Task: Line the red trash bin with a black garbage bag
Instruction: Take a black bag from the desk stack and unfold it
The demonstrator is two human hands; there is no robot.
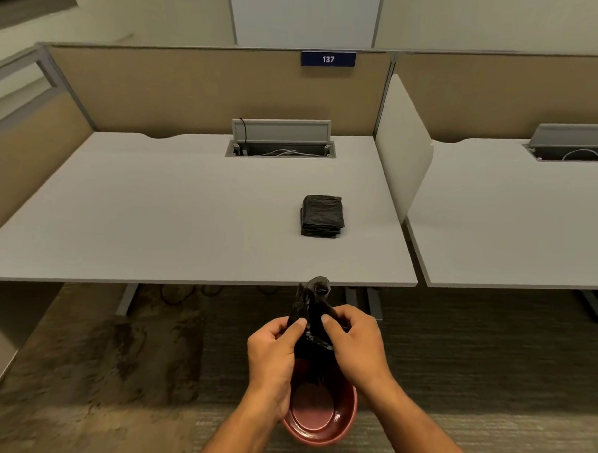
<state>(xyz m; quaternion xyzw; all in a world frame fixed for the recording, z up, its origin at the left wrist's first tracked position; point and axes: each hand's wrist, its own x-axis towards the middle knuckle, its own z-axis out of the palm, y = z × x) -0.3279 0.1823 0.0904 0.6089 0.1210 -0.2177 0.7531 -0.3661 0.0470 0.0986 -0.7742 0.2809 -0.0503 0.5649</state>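
Low in the middle of the frame, the left hand (274, 348) and the right hand (354, 341) pinch a crumpled black garbage bag (312, 316) between thumbs and curled fingers, both closed on the plastic, its bunched top poking up above them. Directly below the hands sits the red trash bin (320, 415) on the carpet (113, 372), its inside bare (no liner in it). Higher, right of centre, a folded stack of black bags (322, 216) lies on the grey desk (154, 213), well apart from the hands. At the top, a blue sign (328, 59) reads 137.
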